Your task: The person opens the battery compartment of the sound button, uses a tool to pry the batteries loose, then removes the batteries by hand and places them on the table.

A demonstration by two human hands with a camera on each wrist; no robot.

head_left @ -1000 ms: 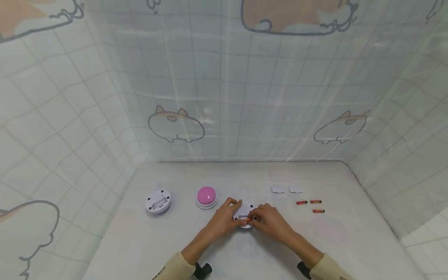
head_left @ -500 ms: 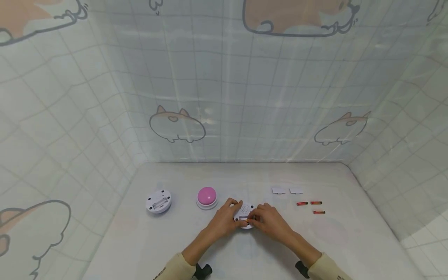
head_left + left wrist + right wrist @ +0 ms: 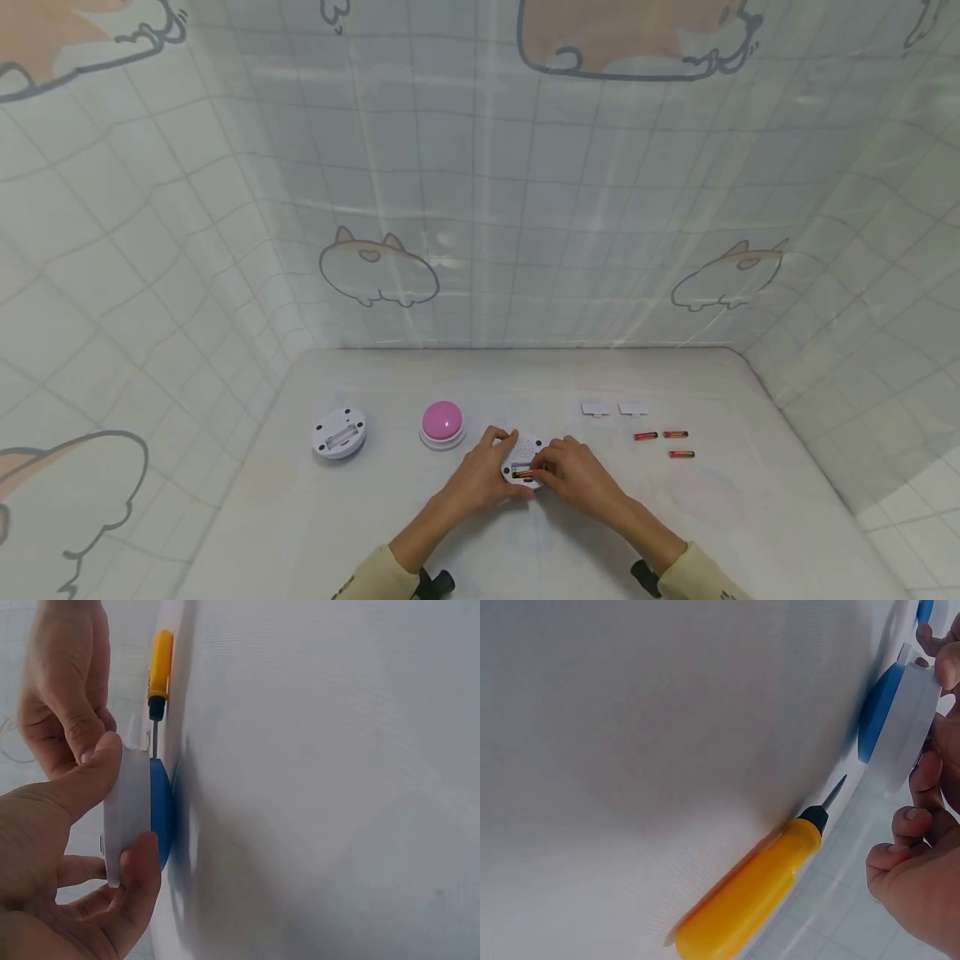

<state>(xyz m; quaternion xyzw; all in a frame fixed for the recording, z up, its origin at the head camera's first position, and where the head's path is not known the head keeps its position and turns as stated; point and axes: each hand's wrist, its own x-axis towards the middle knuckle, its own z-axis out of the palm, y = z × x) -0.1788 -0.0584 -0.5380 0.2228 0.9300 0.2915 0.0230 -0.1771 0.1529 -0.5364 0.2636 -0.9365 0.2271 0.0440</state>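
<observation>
The left hand [image 3: 483,475] grasps a round white button unit [image 3: 527,451] near the middle of the tabletop [image 3: 480,550], thumb and fingers curled about its rim; the unit is turned over, its blue dome [image 3: 161,814] facing down and its open battery compartment facing up. A red-and-black battery [image 3: 522,474] lies in that compartment, along its near side. The right hand [image 3: 583,479] has its fingers curled, thumb and fingertips at the battery's right end; I cannot tell whether they pinch it.

Near the unit, a screwdriver [image 3: 746,896] with a yellow handle lies on the tabletop, its shaft pointing toward the unit. Just left of the left hand stands a pink-domed button [image 3: 442,422], upright, and farther left another white unit [image 3: 339,433], overturned with its compartment showing.

To the right of the hands lie three loose batteries [image 3: 676,434], and beyond them, slightly left, two small white flat pieces [image 3: 596,409]. A checked sheet [image 3: 510,208] with cartoon animals hangs at the far side.
</observation>
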